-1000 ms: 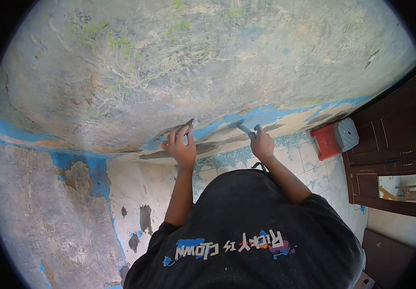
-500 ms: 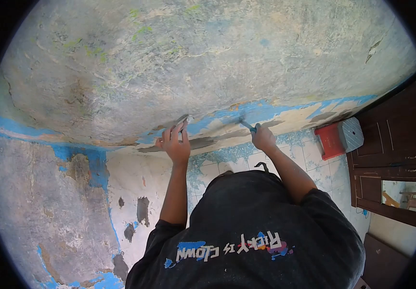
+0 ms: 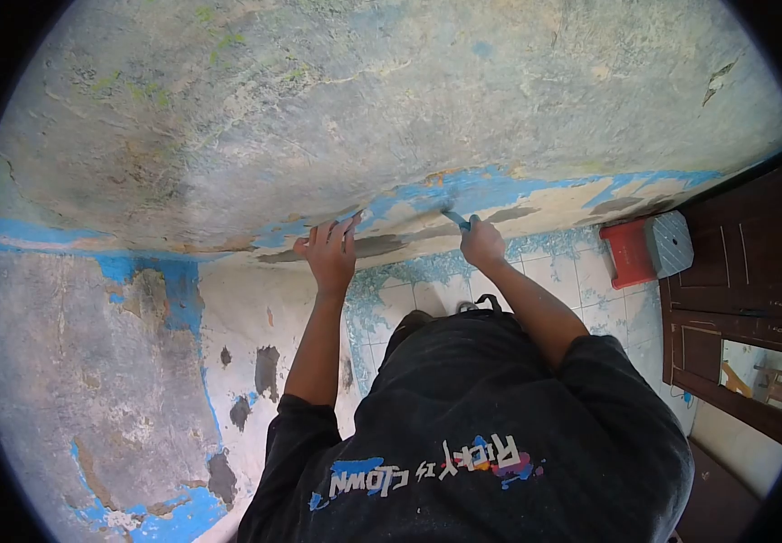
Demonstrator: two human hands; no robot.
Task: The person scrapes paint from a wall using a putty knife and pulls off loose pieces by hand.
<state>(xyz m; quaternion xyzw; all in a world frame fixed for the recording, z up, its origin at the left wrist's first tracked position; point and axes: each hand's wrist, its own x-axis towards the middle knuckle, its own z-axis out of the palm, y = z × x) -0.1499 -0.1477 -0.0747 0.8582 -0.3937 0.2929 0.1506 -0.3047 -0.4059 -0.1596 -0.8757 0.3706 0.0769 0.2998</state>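
My left hand (image 3: 328, 255) reaches to the foot of a worn, peeling wall (image 3: 337, 118), fingers stretched out, pinching a thin grey flat blade (image 3: 353, 218) against the wall's blue paint band (image 3: 491, 190). My right hand (image 3: 482, 244) is closed on a blue-handled scraper (image 3: 456, 219), whose tip touches the same blue band a little to the right. Grey filler patches (image 3: 382, 246) lie on the wall between and below the two hands. My black printed shirt (image 3: 472, 425) fills the lower middle of the view.
A red and grey stool (image 3: 649, 249) stands on the pale floor tiles (image 3: 581, 290) at right. A dark wooden door (image 3: 744, 281) closes off the right side. A side wall (image 3: 92, 380) with flaking blue and grey patches runs along the left.
Both hands have drifted slightly left and up along the blue band, and the view has tilted so more of the left wall's base shows. The grips are unchanged.
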